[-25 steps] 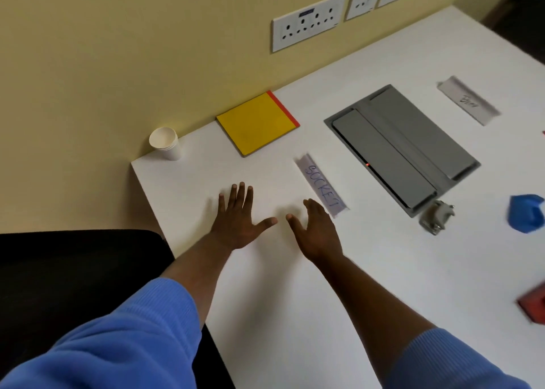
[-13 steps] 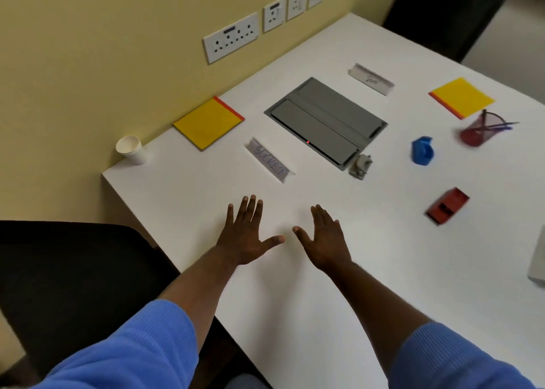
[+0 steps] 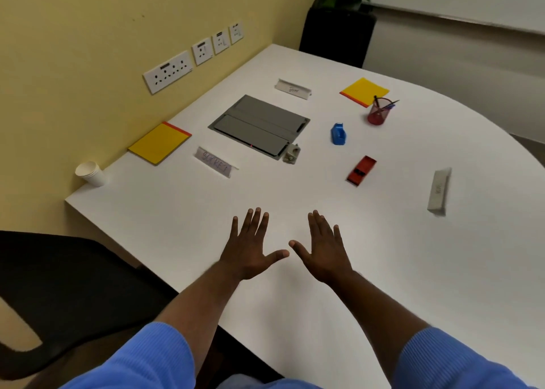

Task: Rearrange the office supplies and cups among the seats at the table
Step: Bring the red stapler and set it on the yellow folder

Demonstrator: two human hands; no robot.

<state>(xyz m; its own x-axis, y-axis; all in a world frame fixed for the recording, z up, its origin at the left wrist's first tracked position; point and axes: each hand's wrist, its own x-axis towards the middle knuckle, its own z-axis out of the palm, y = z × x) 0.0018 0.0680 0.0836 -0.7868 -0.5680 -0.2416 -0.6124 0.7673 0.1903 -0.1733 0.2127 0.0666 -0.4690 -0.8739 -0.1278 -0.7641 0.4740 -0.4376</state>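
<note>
My left hand (image 3: 250,247) and my right hand (image 3: 323,248) lie flat side by side on the white table (image 3: 206,232), fingers spread, holding nothing. A stack of white paper cups (image 3: 90,173) stands at the table's left corner. One yellow notepad (image 3: 159,142) lies by the wall, a second yellow notepad (image 3: 364,91) at the far side. Beyond my hands sit a red stapler (image 3: 361,170), a blue tape dispenser (image 3: 338,134) and a red pen cup (image 3: 378,112) with pens.
A grey floor-box lid (image 3: 259,126) is set into the table's middle, with a small metal clip (image 3: 292,153) at its corner. Name cards (image 3: 215,162), (image 3: 293,89), (image 3: 439,189) mark seats. A black chair (image 3: 59,294) stands at my left, another black chair (image 3: 336,32) at the far end.
The view has swung right and pulled back, bringing the far notepad, pen cup, stapler and a third name card into sight. Both hands stay flat on the table, side by side.
</note>
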